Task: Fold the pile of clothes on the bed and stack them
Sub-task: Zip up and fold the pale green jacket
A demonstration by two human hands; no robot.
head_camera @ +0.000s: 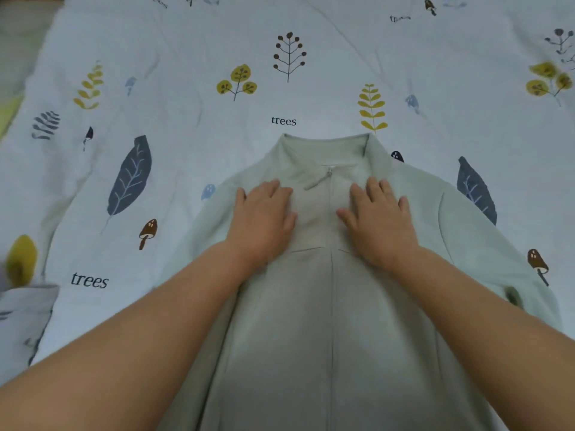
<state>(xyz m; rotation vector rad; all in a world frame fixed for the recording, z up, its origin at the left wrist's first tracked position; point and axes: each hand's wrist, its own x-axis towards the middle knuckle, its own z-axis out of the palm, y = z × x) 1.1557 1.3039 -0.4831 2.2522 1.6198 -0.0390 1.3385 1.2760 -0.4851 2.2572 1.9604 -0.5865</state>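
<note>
Pale blue printed bedsheet (186, 126) with leaf, mushroom and "trees" motifs surrounds garment; folded corner of same fabric at lower left edge. Pale green zip-front jacket with stand collar (329, 306) lies flat, front up, collar away from viewer, zip closed. Left hand (264, 219) and right hand (378, 222) rest palm-down on chest, one each side of zip, just below collar; fingers straight, spread, gripping nothing. Jacket hem cut off by lower frame; sleeves partly hidden under forearms.
</note>
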